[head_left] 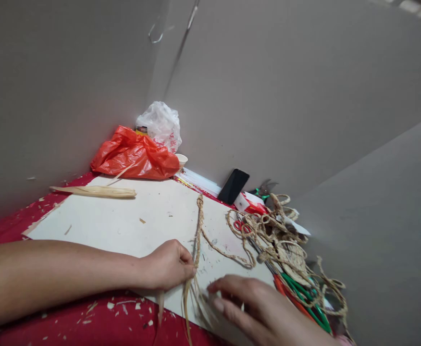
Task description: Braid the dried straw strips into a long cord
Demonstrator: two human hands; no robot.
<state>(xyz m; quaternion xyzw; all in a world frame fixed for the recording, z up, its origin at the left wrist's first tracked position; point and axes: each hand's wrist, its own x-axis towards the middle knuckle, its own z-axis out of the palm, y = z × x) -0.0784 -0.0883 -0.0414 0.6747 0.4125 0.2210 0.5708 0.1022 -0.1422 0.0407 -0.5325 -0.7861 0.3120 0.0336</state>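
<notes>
My left hand (169,265) is closed in a pinch on a braided straw rope (198,226) that runs away from me across a white board (124,221). Loose straw strands (191,300) hang from the braid below my fingers. My right hand (257,307) lies just right of those strands, blurred by motion, its fingers stretched toward them and touching their ends.
A tangle of finished braid (278,238) and green and red scissors (304,300) lie at the right. A black phone (233,186) leans on the wall. Red (134,156) and white (161,124) plastic bags fill the corner. A dry husk (98,191) lies on the board's far left.
</notes>
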